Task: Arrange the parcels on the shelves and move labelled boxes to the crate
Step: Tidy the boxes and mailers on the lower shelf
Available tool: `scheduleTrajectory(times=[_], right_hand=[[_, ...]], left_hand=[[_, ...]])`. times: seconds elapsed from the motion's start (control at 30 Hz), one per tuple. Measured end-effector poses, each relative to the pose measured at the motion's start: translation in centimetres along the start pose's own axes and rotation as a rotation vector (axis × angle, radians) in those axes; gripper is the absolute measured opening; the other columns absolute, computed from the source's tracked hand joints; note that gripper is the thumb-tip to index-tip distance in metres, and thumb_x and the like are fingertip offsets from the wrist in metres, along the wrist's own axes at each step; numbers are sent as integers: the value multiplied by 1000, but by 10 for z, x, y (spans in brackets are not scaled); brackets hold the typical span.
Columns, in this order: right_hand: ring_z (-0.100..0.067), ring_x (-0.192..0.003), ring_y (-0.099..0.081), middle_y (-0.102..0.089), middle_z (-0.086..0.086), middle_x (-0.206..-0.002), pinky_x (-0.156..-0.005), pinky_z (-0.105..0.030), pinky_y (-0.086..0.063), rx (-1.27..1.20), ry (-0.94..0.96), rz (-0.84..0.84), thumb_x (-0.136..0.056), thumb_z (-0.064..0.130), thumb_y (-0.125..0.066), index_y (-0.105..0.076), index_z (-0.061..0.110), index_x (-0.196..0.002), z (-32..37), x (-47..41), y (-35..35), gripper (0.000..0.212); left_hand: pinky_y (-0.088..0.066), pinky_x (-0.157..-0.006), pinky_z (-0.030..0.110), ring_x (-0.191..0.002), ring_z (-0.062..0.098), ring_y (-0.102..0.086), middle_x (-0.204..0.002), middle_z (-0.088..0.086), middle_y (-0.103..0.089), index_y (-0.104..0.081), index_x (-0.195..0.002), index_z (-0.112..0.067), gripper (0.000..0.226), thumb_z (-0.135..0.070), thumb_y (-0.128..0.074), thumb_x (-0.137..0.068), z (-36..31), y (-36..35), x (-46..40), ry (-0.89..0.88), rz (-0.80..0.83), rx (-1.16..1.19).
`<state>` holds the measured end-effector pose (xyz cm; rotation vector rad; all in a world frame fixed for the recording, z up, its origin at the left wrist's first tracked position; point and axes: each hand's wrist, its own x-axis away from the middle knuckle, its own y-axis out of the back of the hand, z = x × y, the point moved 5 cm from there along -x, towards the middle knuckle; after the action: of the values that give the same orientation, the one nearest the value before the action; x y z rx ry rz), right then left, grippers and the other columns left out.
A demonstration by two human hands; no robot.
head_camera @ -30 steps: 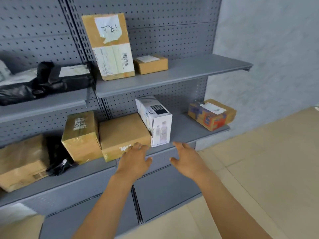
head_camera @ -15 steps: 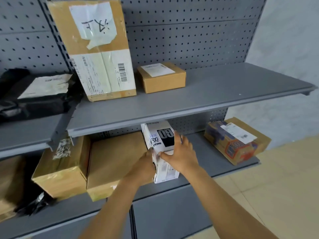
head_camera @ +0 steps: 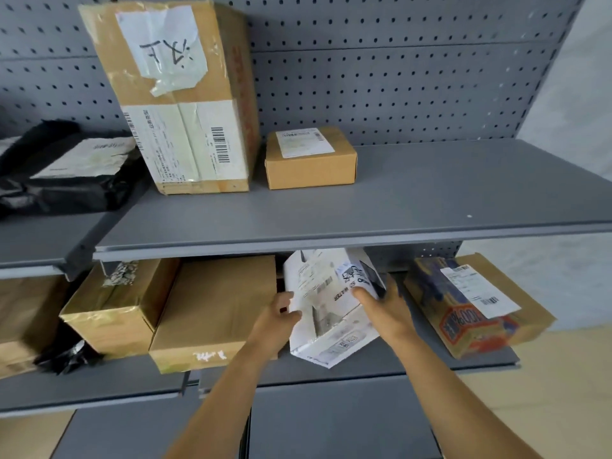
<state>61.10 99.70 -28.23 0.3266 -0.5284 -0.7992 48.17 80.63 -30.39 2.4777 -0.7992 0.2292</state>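
On the far left of the upper shelf (head_camera: 397, 200) lies a black plastic-wrapped parcel (head_camera: 66, 173), label upward; beside it a tall brown box (head_camera: 185, 101) leans against the pegboard, probably because it is too deep to stand squarely, and a small labelled carton (head_camera: 309, 159) sits just to its right. Below, on the lower shelf (head_camera: 397, 362), a tape-wrapped box (head_camera: 112, 309) touches a plain brown box (head_camera: 215, 309). The left hand (head_camera: 275, 323) pinches the near-left edge of the white labelled box (head_camera: 328, 309) — tilted, its label turned upward, likely for reading — while the right hand (head_camera: 384, 309) cups its right side, fingers curled. A printed parcel (head_camera: 470, 306) rests further right.
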Motion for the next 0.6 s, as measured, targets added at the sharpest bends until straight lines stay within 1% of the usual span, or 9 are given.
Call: scheduleTrajectory(times=[0.03, 0.1, 0.17, 0.23, 0.27, 0.33, 0.43, 0.5, 0.6], right_hand=[[-29, -125, -48, -53, -1, -132, -91, -39, -48, -78, -23, 3, -71, 64, -64, -33, 28, -145, -10, 0, 10, 88], [-22, -111, -48, -49, 3, -119, -79, -30, -42, -215, -58, 34, -88, 45, -63, -45, 22, -138, -28, 0, 26, 57], [-20, -109, -48, -54, 2, -120, -89, -33, -41, -233, -90, 48, -91, 40, -61, -55, 22, -127, -48, -2, 42, 40], [-22, -111, -53, -60, 0, -122, -102, -43, -44, -260, -121, 66, -90, 43, -60, -62, 27, -111, -62, -2, 49, 26], [-23, -111, -56, -62, 1, -121, -103, -45, -46, -285, -145, 77, -89, 45, -60, -64, 29, -103, -68, -1, 52, 22], [-25, -108, -62, -66, 0, -119, -98, -49, -51, -377, -186, 110, -86, 49, -61, -66, 30, -96, -79, -2, 56, 23], [-24, -107, -65, -67, -1, -119, -94, -48, -53, -448, -196, 143, -81, 54, -62, -65, 32, -102, -92, 0, 62, 30], [-24, -107, -65, -68, -1, -119, -96, -50, -52, -457, -178, 161, -79, 55, -63, -65, 32, -105, -97, 2, 68, 35], [-26, -110, -66, -71, -1, -119, -97, -54, -51, -524, -169, 192, -77, 53, -67, -69, 32, -106, -106, 8, 76, 36]], left_hand=[[-47, -99, 36, -117, 18, -56, -139, -6, -51, -44, -143, -23, 53, -22, -60, -93, 2, -2, -1, 38, -36, 46], [-47, -101, 40, -119, 23, -55, -146, 3, -47, -40, -146, -20, 58, -25, -63, -92, 9, -8, -3, 137, -71, 125], [-49, -93, 38, -109, 23, -56, -143, 7, -46, -34, -149, -19, 65, -34, -63, -93, 14, -19, 0, 245, -44, 211], [-50, -92, 41, -114, 25, -53, -139, 6, -47, -33, -149, -19, 69, -45, -62, -92, 18, -32, 6, 349, 25, 322], [-50, -94, 44, -120, 27, -53, -141, 6, -47, -36, -147, -19, 69, -50, -62, -91, 20, -38, 9, 397, 60, 376], [-49, -99, 52, -118, 33, -58, -137, 10, -55, -46, -140, -18, 67, -56, -62, -88, 25, -50, 15, 465, 137, 461], [-50, -96, 56, -108, 36, -67, -117, 14, -72, -61, -123, -18, 59, -63, -59, -86, 23, -69, 27, 459, 300, 588], [-51, -95, 56, -111, 35, -67, -117, 12, -72, -63, -124, -20, 60, -65, -60, -83, 21, -80, 34, 439, 362, 664], [-49, -100, 54, -113, 34, -66, -120, 11, -71, -62, -124, -23, 60, -64, -64, -80, 18, -91, 40, 416, 374, 646]])
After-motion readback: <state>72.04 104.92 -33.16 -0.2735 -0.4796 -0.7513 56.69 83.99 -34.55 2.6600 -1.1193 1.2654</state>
